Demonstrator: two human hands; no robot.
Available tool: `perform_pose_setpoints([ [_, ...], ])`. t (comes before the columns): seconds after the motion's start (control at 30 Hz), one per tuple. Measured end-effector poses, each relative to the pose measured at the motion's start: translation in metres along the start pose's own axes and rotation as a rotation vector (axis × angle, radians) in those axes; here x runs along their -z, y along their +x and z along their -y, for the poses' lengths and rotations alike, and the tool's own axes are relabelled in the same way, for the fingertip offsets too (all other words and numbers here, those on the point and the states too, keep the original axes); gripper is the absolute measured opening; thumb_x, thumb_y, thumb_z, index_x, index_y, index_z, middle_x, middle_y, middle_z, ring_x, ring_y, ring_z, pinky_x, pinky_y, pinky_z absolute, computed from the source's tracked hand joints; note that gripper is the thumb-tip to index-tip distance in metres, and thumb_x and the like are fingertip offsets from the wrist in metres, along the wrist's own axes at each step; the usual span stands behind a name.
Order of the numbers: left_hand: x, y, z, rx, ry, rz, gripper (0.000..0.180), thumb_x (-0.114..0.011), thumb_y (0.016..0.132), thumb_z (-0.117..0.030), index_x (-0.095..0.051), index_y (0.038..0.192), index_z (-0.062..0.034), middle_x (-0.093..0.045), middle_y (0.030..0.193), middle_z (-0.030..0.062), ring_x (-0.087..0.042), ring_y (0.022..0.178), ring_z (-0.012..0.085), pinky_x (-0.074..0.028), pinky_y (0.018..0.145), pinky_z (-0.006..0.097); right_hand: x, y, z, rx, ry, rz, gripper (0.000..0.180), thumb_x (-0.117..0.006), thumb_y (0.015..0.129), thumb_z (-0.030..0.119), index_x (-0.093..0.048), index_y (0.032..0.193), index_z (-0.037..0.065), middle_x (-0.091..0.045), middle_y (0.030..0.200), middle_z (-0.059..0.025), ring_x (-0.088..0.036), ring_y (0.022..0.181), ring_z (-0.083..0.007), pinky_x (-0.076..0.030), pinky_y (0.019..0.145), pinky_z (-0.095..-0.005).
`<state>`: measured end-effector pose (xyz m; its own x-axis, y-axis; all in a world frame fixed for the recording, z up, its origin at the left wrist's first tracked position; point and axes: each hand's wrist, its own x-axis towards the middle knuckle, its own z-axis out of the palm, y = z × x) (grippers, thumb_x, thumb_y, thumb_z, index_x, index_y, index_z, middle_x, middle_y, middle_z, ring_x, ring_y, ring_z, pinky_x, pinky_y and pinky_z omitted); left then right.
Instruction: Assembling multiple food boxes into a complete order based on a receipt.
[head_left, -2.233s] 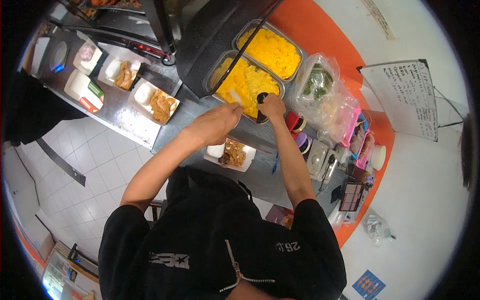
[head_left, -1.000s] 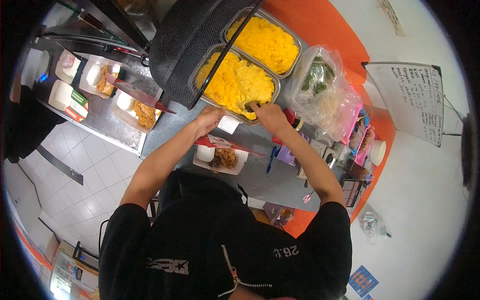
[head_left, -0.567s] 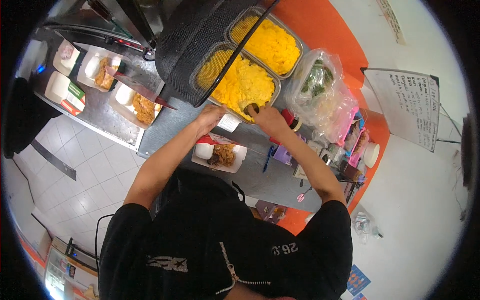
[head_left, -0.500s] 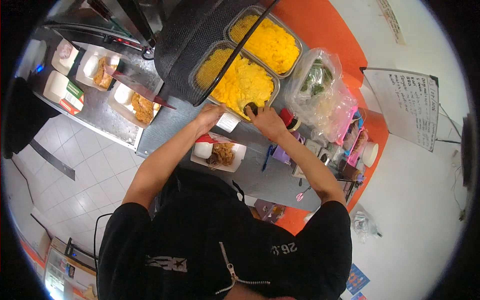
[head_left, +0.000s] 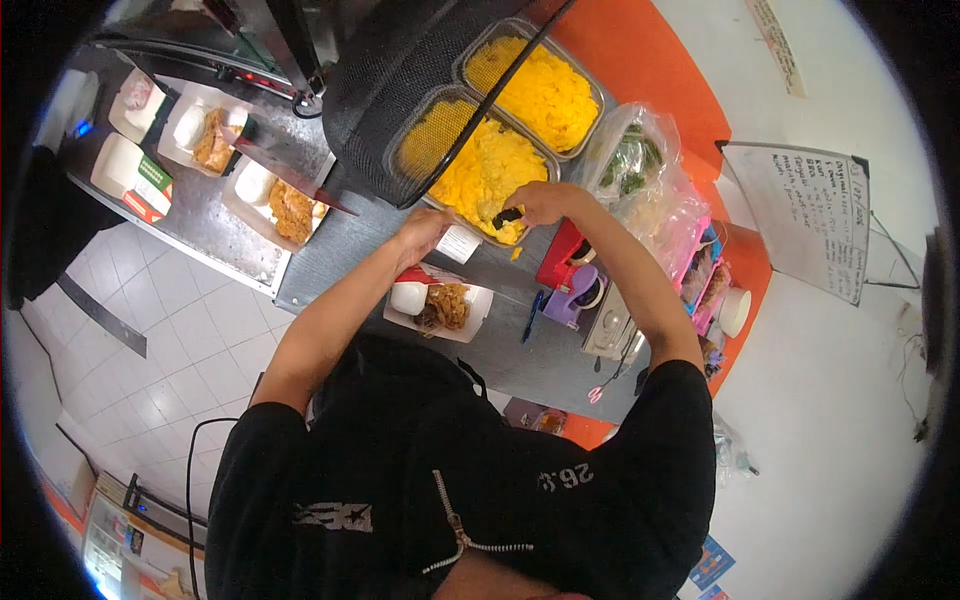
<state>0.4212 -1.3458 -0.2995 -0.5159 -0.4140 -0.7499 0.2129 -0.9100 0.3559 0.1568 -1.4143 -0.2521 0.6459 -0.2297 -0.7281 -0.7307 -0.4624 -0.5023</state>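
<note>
Right hand: closed on a dark tool, at the tray's near right corner.
Left hand: fingers bunched by the near edge and slip; grip can't be told.
Egg: in the tray, left end behind mesh.
Counter: strip between tray and box.
Tool: shape unclear.

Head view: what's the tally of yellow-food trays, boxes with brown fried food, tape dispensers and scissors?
Rectangular metal trays of yellow food: 2
Open white cardboard boxes with brown fried food: 3
Red or purple plastic tape dispensers: 2
Pink-handled scissors: 1
Total: 8
</note>
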Motion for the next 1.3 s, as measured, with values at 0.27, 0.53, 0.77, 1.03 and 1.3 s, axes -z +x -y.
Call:
perform_pose_setpoints([
  [0.27,0.015,0.005,-0.003,0.015,0.029,0.085,0.036,-0.048,0.104,-0.025,-0.058,0.113,0.0092,-0.067,0.106,0.0169,-0.068,0.095,0.0213,-0.058,0.079,0.032,0.028,-0.008,-0.024,-0.406,0.826,0.222,0.065,-0.061,0.096,0.018,-0.03,0.15,-0.001,-0.071,0.092,-0.0098,-0.053,0.062,-0.0094,-0.043,0.053,-0.0261],
  [0.53,-0.001,-0.067,-0.052,-0.325,1.104,0.065,0.051,-0.05,0.101,-0.041,-0.07,0.092,0.0055,-0.068,0.074,0.0164,-0.067,0.074,0.0193,-0.05,0.066,0.035,0.019,-0.045,-0.026,-0.168,1.293,-0.002,0.036,-0.062,0.098,0.019,-0.05,0.127,0.001,-0.062,0.082,-0.004,-0.043,0.058,-0.0042,-0.033,0.048,-0.0198],
  [0.77,-0.039,-0.178,-0.077,-0.872,1.205,0.014,0.036,-0.056,0.097,-0.028,-0.07,0.101,0.0053,-0.069,0.087,0.0235,-0.068,0.083,0.0358,-0.051,0.078,0.039,-0.01,-0.073,0.029,0.027,1.542,-0.414,0.025,-0.064,0.097,0.023,-0.053,0.112,0.006,-0.057,0.081,-0.0024,-0.041,0.057,-0.0032,-0.031,0.047,-0.0183],
  [1.03,-0.001,-0.277,-0.074,-0.738,1.224,0.004,0.032,-0.06,0.095,-0.022,-0.069,0.109,0.0052,-0.071,0.102,0.0212,-0.07,0.09,0.0292,-0.052,0.08,0.036,-0.048,-0.134,0.167,0.152,1.494,-0.563,0.037,-0.062,0.096,0.021,-0.052,0.127,0.003,-0.06,0.082,-0.0033,-0.043,0.056,-0.0042,-0.031,0.047,-0.0184],
  [1.3,0.075,-0.271,-0.007,-0.398,1.029,0.069,0.027,-0.059,0.096,-0.013,-0.066,0.118,0.0017,-0.071,0.103,0.0115,-0.066,0.092,0.0168,-0.053,0.083,0.032,-0.159,-0.076,0.252,0.063,1.777,-0.61,0.037,-0.062,0.097,0.024,-0.052,0.125,0.003,-0.061,0.08,-0.0025,-0.043,0.053,-0.0048,-0.032,0.047,-0.0198],
])
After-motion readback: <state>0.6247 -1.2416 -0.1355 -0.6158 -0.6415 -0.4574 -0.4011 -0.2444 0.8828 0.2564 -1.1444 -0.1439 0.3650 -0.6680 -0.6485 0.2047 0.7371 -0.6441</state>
